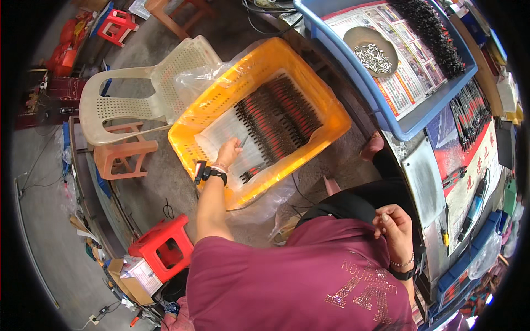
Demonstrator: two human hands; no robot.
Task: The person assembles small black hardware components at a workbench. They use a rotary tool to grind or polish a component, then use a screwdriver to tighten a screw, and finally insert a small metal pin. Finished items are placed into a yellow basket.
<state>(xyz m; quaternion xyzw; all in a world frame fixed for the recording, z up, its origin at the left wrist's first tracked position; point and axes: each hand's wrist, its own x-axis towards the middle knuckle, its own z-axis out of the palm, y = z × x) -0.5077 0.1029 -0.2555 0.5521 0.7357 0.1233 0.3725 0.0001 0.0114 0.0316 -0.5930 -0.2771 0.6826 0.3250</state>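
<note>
My left hand [229, 152] reaches into a yellow plastic crate [327, 144], fingers pinched together. A small grey piece [243, 142] shows at its fingertips, too small to name. Rows of slim black and red tools [265, 124] lie packed in the crate on a pale sheet [212, 134]. Near the hand, a few more such tools [251, 174] lie by the crate's near side. My right hand [395, 223] is raised beside my lap at the workbench edge, fingers curled in with the thumb against them. Whatever it may hold is hidden.
On the right, a blue tray [381, 105] holds newspaper, a round dish [359, 37] of small metal parts and a heap of black pieces. More black-red tools [470, 116] lie on the workbench. A pale plastic chair [130, 105] and a red stool [185, 231] stand left.
</note>
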